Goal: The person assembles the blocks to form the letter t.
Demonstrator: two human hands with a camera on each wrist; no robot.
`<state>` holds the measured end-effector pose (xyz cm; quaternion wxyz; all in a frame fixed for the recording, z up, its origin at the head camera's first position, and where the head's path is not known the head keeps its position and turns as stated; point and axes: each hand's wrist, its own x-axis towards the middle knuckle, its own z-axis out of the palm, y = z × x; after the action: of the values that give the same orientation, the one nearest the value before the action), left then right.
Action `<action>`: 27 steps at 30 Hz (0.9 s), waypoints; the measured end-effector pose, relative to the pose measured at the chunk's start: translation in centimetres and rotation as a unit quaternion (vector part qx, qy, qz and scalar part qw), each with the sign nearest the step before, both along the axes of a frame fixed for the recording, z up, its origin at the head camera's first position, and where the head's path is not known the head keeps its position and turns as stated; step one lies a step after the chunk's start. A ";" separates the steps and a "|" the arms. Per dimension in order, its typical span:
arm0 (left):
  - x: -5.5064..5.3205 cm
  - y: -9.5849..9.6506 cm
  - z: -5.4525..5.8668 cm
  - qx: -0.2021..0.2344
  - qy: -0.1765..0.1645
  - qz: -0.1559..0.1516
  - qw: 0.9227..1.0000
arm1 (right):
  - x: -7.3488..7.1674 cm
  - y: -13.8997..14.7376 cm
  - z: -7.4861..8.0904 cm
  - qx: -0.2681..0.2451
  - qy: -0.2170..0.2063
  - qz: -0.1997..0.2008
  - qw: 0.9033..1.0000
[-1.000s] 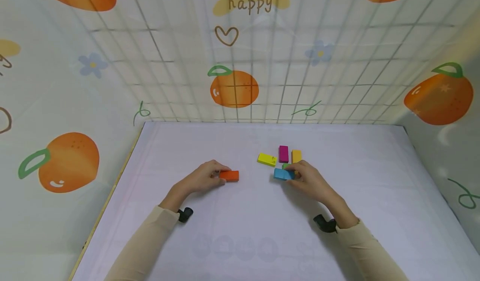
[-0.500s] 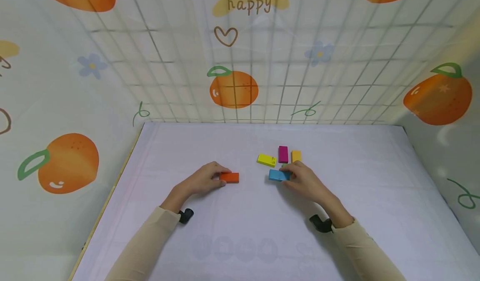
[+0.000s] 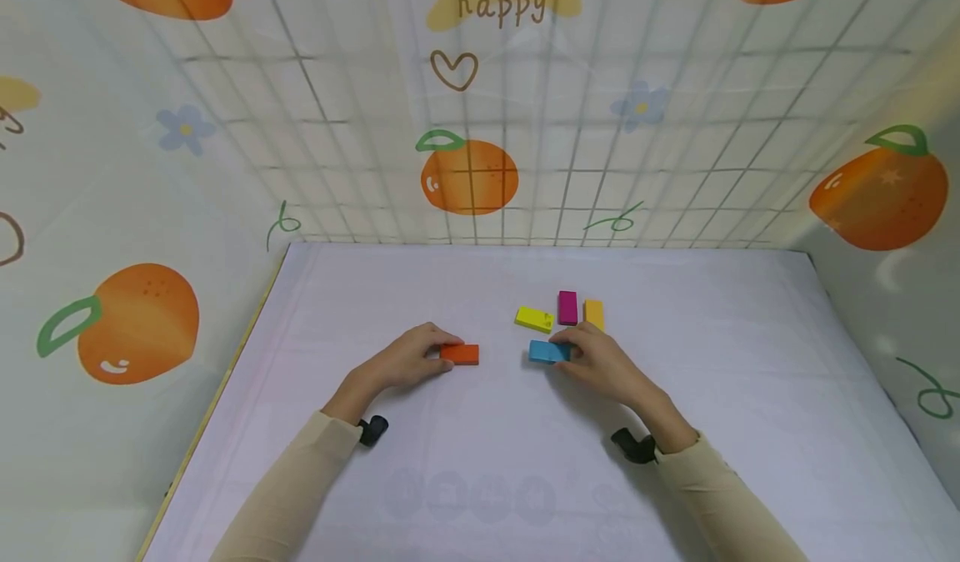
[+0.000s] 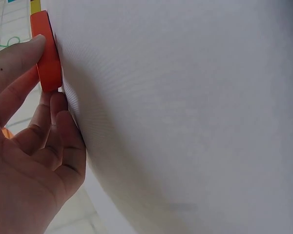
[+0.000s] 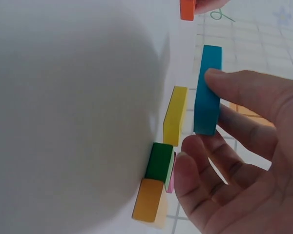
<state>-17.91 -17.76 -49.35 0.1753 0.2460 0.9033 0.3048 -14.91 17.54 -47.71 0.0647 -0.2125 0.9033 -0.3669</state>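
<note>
My left hand (image 3: 408,356) pinches a red-orange block (image 3: 460,354) between thumb and fingers, low over the white table. In the left wrist view the thumb lies on the face of that block (image 4: 49,63). A blue block (image 3: 548,352) is gripped by my right hand (image 3: 600,362), its free end pointing left toward the red-orange one. The right wrist view shows the blue block (image 5: 208,92) raised off the table, thumb on its side. Behind the right hand lie a yellow block (image 3: 534,319), a magenta block (image 3: 567,308) and an amber block (image 3: 593,313).
A green block (image 5: 159,161), hidden by the right hand in the head view, sits beside an orange block (image 5: 147,200) in the right wrist view. The white tabletop (image 3: 480,445) meets a patterned curtain (image 3: 337,162) at the back and sides.
My right hand has moved left with the blue block, away from the loose blocks and closer to the red-orange one. The left hand has stayed nearly still.
</note>
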 end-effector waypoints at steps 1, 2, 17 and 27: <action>0.0 0.0 0.0 -0.001 0.001 -0.001 1.000 | 0.0 -0.1 0.0 -0.001 0.002 0.002 1.000; -0.1 0.0 0.0 -0.003 0.002 -0.002 1.000 | -0.1 -0.1 -0.1 0.001 0.004 0.003 1.000; -0.2 0.1 0.2 -0.009 0.005 -0.004 1.000 | -0.5 -1.8 -0.4 -0.007 -0.008 0.015 1.000; 0.1 0.2 0.2 -0.013 -0.003 0.009 1.000 | -0.8 -3.4 -0.7 -0.003 -0.023 0.024 0.999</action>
<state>-17.82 -17.51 -49.16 0.1788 0.2348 0.9086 0.2957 -15.71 14.14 -48.37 0.0931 -0.2259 0.8951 -0.3731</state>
